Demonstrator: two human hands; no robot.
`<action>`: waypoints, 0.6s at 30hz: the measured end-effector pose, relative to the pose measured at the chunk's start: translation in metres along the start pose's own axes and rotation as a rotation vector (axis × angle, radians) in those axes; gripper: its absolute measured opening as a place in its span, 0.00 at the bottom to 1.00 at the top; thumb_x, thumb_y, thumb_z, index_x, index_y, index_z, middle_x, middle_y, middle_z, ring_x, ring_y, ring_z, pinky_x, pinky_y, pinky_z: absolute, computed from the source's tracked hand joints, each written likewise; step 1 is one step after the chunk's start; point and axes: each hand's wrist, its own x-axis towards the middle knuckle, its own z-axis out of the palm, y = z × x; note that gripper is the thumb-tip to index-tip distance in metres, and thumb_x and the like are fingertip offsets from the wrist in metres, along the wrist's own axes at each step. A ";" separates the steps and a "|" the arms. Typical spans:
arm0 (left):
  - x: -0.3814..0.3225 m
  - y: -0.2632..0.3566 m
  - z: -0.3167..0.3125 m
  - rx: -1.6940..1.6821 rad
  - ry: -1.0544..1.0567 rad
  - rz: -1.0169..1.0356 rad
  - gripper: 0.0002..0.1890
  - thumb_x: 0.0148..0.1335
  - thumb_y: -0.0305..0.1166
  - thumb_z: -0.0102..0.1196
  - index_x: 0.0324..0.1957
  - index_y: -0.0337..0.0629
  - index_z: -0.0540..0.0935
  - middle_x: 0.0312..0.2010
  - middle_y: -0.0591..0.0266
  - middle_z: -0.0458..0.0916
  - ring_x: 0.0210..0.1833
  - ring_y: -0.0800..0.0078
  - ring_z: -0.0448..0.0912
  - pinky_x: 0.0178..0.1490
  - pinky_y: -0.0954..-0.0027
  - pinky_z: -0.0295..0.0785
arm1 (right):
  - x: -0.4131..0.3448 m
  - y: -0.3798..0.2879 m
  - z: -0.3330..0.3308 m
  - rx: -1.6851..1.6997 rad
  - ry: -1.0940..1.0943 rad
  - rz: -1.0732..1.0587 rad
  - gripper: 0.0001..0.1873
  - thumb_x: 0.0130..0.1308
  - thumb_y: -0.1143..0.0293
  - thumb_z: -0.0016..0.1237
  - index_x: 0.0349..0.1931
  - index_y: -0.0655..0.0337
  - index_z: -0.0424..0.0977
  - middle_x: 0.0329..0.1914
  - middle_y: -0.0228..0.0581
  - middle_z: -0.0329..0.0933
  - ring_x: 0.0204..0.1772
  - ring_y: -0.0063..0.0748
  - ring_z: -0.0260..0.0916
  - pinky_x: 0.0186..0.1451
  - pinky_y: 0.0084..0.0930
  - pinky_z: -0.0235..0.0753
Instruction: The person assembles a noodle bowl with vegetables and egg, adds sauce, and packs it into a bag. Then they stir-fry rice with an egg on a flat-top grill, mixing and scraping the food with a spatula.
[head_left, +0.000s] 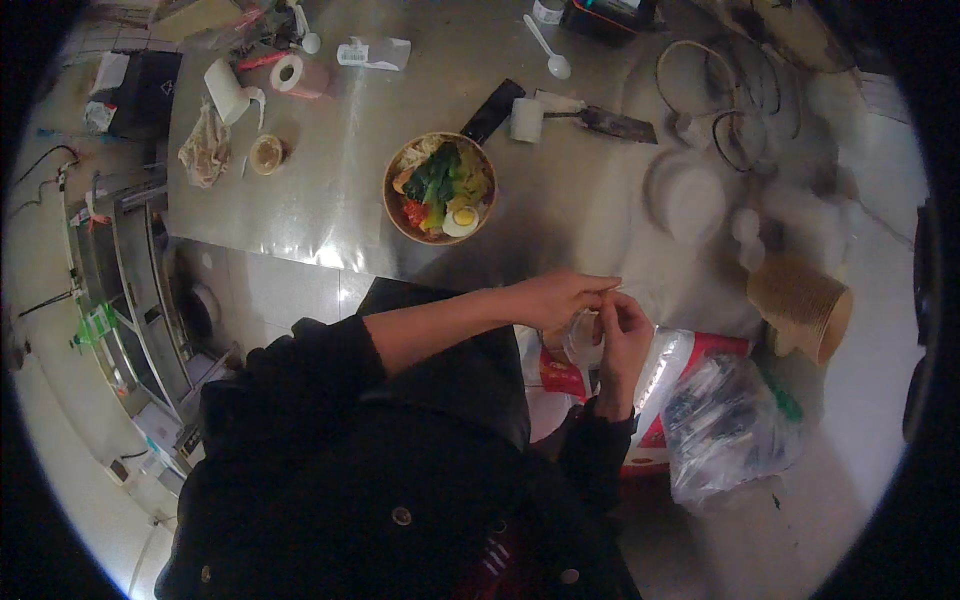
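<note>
My left hand (559, 298) reaches across to the right, and its fingertips meet those of my right hand (626, 330) at the table's near edge. Both hands have bent fingers. Beside and partly behind the right fingers is a round clear plastic container or lid (581, 341); whether either hand grips it is unclear. Beyond my hands, a round bowl (388, 206) stands on the metal table (330, 165). It is filled with leafy greens (435, 176), a halved boiled egg (461, 220), a red chopped topping (414, 212) and pale strands.
Stacked brown paper bowls (799, 300) lie tipped at right, near a clear plastic bag (724, 427) and a red-and-white package (667, 367). Behind the bowl are a dark-handled utensil (495, 111), a white cup-like piece (527, 120) and a plastic spoon (551, 52). A paper roll (292, 75) stands at left.
</note>
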 end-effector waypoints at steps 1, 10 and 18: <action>0.000 0.001 -0.001 0.000 0.005 0.013 0.24 0.74 0.36 0.45 0.67 0.38 0.67 0.59 0.47 0.77 0.60 0.58 0.77 0.62 0.65 0.69 | 0.000 -0.002 0.001 0.001 0.003 -0.012 0.08 0.69 0.69 0.53 0.39 0.67 0.78 0.24 0.28 0.73 0.23 0.15 0.65 0.25 0.15 0.60; -0.001 -0.006 -0.002 -0.019 0.063 0.055 0.23 0.74 0.35 0.44 0.67 0.38 0.67 0.58 0.46 0.77 0.59 0.57 0.77 0.62 0.64 0.69 | 0.005 -0.001 0.008 -0.009 0.005 -0.040 0.09 0.69 0.69 0.53 0.40 0.68 0.77 0.27 0.31 0.76 0.24 0.16 0.66 0.25 0.15 0.62; 0.001 -0.009 -0.001 -0.052 0.113 0.108 0.23 0.74 0.33 0.42 0.66 0.35 0.67 0.55 0.44 0.78 0.57 0.53 0.78 0.59 0.64 0.70 | 0.009 0.000 0.008 -0.004 0.009 -0.037 0.09 0.69 0.70 0.52 0.41 0.68 0.77 0.30 0.34 0.79 0.23 0.16 0.66 0.24 0.15 0.62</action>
